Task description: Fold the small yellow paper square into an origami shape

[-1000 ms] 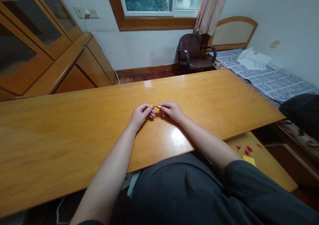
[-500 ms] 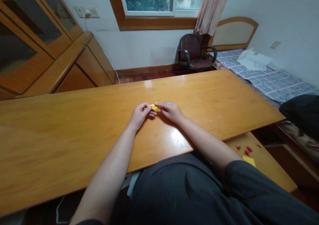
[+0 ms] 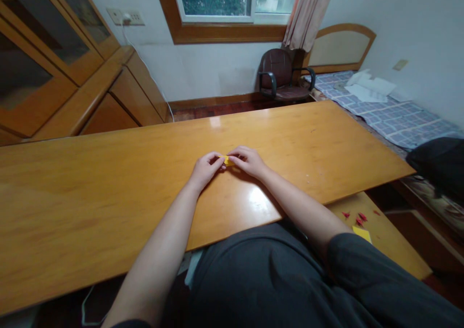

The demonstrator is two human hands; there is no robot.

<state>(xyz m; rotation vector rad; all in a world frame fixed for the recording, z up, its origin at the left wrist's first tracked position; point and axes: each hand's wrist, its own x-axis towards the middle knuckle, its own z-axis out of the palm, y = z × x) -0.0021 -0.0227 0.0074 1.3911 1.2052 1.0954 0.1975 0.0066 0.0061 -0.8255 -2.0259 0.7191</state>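
A small folded piece of yellow paper (image 3: 228,160) lies between my two hands at the middle of the long wooden table (image 3: 108,187). My left hand (image 3: 205,168) pinches its left end with curled fingers. My right hand (image 3: 247,161) pinches its right end, fingers closed over it. Both hands rest on the tabletop, fingertips nearly touching. Most of the paper is hidden by my fingers.
To the right, on a lower wooden surface, lie several small red folded pieces (image 3: 357,218) and a yellow paper square (image 3: 362,233). A dark armchair (image 3: 281,75) and a bed (image 3: 391,115) stand beyond the table. Wooden cabinets (image 3: 54,67) line the left wall.
My hands have drawn closer together over the yellow paper, so less of it shows than a second ago. They stay at the same spot on the table.
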